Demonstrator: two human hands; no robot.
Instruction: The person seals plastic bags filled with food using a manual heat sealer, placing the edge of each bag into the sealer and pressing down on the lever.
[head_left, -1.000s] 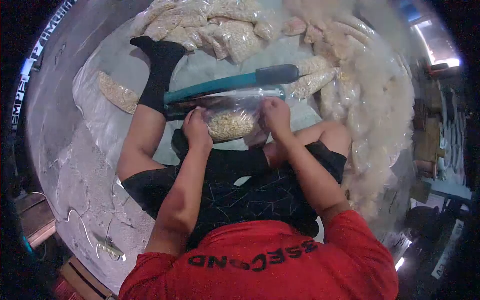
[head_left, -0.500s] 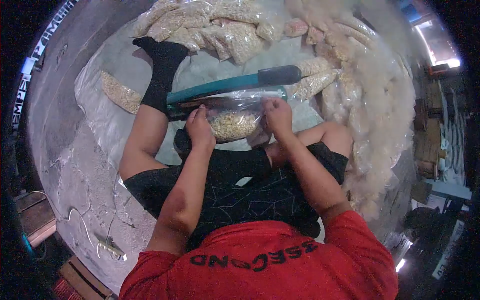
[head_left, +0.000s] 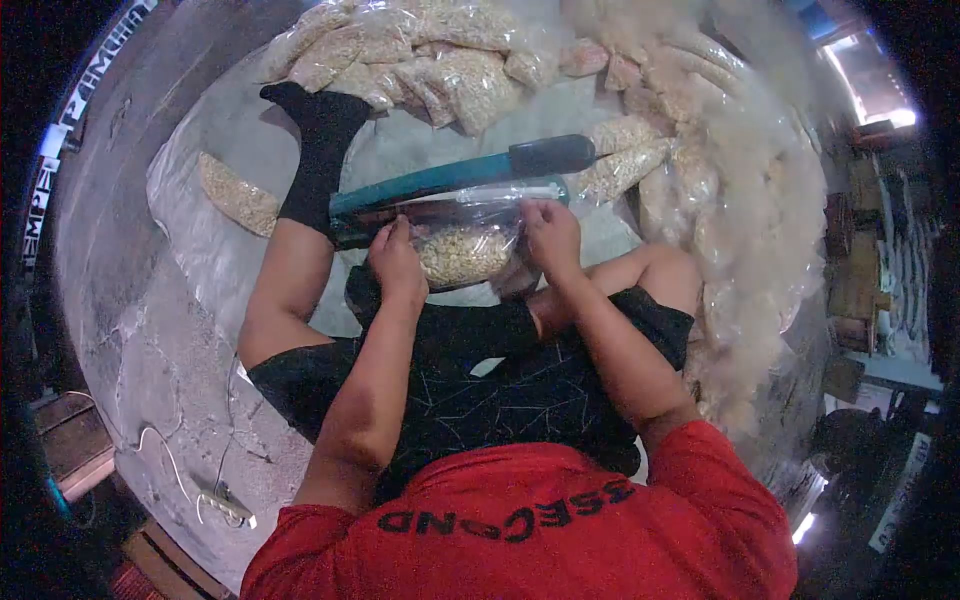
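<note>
A clear plastic bag with pale pieces in its lower part lies in front of my crossed legs. My left hand pinches its left edge and my right hand pinches its right edge, both with fingers closed. The bag's upper part is spread flat across a teal sealer-like tool, between its raised long arm and its base. That arm ends at the right in a dark grip, which neither hand touches.
Several filled clear bags lie along the far side and down the right of a pale sheet. One filled bag is left of my leg. A power strip with a white cable is at lower left.
The bag has stayed between both hands, with only slight shifts of the fingers. The whole view has moved a little; the tool's arm remains raised.
</note>
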